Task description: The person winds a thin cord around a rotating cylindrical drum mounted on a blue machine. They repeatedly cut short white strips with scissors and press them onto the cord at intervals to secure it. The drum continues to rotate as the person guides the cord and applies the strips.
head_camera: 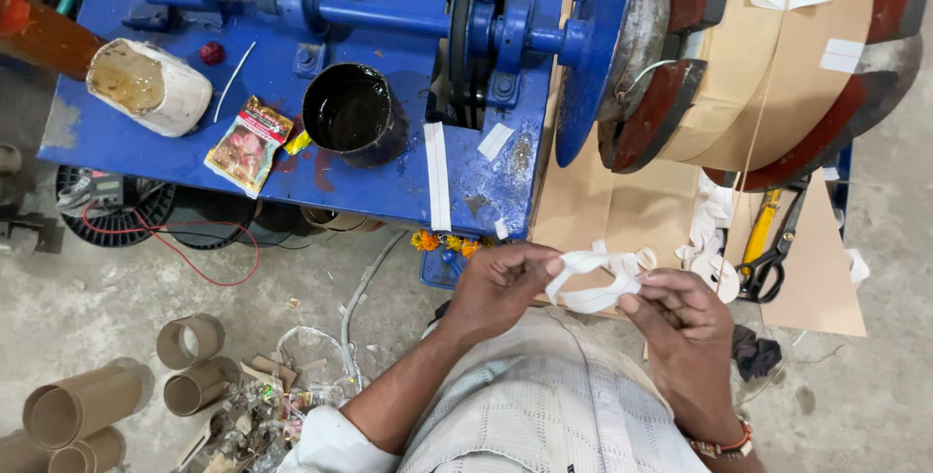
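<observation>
White tape strip (595,279), curled and looped, hangs between both hands just off the front edge of the cardboard sheet (583,201) that lies beside the blue machine table (389,172). The left hand (501,283) pinches one end of the strip between thumb and fingertips, fingers drawn together on it; the right hand (685,322) grips the other end, its fingers curled and clamped on the tape. Behind the hands, a large spool (768,65) wrapped in tan paper, with dark red flanges, sits on the machine's blue shaft (389,16). Near the right edge of the cardboard lie yellow-handled scissors (768,249) beside a pile of white tape scraps (709,230). On the table stand a black pot (355,113) of dark liquid, a small printed sachet (250,144) and a white tub (151,86) of brownish paste near the left edge. Cardboard tubes (87,405) lie on the concrete floor (117,288) below.
</observation>
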A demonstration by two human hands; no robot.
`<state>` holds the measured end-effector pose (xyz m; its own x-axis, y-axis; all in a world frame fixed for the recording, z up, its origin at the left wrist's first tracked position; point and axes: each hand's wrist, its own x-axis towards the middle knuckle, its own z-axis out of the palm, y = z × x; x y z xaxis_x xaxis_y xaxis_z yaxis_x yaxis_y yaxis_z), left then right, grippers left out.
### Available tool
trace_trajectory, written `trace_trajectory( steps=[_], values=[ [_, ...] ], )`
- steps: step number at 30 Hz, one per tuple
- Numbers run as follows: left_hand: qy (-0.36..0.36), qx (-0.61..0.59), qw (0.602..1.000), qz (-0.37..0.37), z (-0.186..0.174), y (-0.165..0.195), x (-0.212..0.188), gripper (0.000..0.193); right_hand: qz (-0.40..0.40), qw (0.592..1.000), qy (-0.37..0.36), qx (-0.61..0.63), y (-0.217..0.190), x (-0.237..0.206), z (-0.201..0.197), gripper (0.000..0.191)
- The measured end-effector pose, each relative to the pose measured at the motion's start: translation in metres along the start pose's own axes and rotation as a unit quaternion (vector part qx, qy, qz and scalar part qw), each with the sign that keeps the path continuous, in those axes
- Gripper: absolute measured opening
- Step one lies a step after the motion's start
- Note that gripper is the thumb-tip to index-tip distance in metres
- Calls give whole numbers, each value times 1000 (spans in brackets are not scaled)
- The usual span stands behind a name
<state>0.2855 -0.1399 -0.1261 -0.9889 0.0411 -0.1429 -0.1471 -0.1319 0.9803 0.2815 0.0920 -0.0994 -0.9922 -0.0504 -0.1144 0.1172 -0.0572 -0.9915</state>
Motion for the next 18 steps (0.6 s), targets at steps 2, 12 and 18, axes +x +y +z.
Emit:
trace_trajectory(
  steps=[2,12,18],
  values=[
    [51,13,998,31,-10,-4,10,24,-29,998,22,-46,-1,-4,-8,23],
    [248,393,857,223,-57,9,44,40,-29,998,4,57,5,-6,-15,29],
    [205,338,891,223,-23,43,10,25,-28,998,-25,48,-9,-9,-8,48]
  ],
)
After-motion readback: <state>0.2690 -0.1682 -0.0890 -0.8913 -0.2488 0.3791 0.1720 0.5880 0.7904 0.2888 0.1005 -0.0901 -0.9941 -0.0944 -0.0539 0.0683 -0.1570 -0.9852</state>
